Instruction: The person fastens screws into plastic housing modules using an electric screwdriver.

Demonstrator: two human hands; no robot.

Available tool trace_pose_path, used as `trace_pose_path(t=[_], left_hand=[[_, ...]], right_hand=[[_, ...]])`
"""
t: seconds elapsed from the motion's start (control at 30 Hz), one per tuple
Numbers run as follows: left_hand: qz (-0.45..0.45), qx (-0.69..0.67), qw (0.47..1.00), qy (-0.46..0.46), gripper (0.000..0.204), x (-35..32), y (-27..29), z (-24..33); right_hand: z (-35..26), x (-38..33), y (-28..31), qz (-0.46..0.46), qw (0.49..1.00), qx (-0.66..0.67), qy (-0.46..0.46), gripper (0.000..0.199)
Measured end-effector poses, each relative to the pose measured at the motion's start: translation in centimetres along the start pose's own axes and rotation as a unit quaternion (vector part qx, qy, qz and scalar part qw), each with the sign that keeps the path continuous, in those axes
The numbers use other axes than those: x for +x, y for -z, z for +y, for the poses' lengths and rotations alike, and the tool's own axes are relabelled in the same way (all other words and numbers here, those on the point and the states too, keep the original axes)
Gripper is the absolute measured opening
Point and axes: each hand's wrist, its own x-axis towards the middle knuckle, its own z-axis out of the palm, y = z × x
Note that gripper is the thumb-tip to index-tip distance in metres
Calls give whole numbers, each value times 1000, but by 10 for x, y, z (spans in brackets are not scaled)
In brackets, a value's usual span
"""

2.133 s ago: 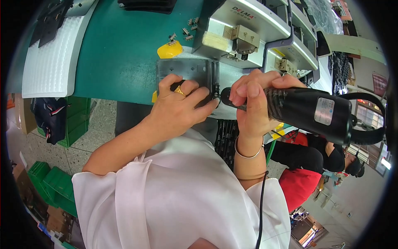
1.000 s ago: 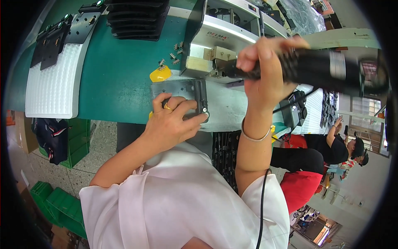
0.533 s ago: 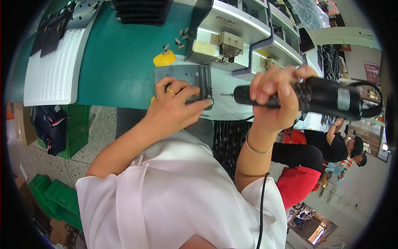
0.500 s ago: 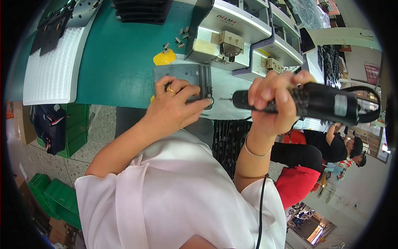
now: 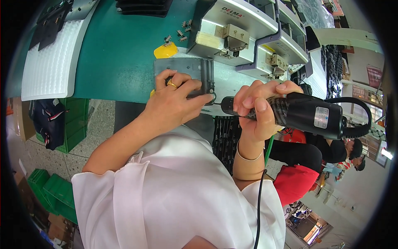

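A dark grey laptop-style panel [image 5: 180, 64] with a ridged bar along its right side lies flat near the table's front edge. My left hand [image 5: 174, 99] holds it down, fingers bent over it and the index fingertip at the bar's lower right end; the thumb is hidden. My right hand [image 5: 261, 103] is wrapped round a black electric screwdriver [image 5: 309, 114], held level and pointing left. Its thin bit reaches the lower right corner of the panel, beside my left index fingertip. Whether a screw sits there is too small to tell.
Small metal parts [image 5: 182, 35] lie beyond the panel near a yellow piece [image 5: 166, 50]. Two grey-white machines [image 5: 232, 25] stand behind at right. A white padded sheet [image 5: 54, 62] is on the left, a black stack [image 5: 145, 7] at the back. Green crates [image 5: 56, 195] are on the floor; people sit at right.
My right hand has brought the screwdriver left and slightly down, so its bit has closed the gap to the panel's corner. My left hand stays on the panel.
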Motion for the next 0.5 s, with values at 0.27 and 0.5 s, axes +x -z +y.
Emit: trace_pose_path(t=[0.27,0.5], left_hand=[[-1,-43,999,23,32,5,7,1],[26,-56,998,18,24,10,13,7]], right_hand=[[-10,2,-5,64,996,60,-28,41],[-15,5,-5,55,994,92,-8,39]])
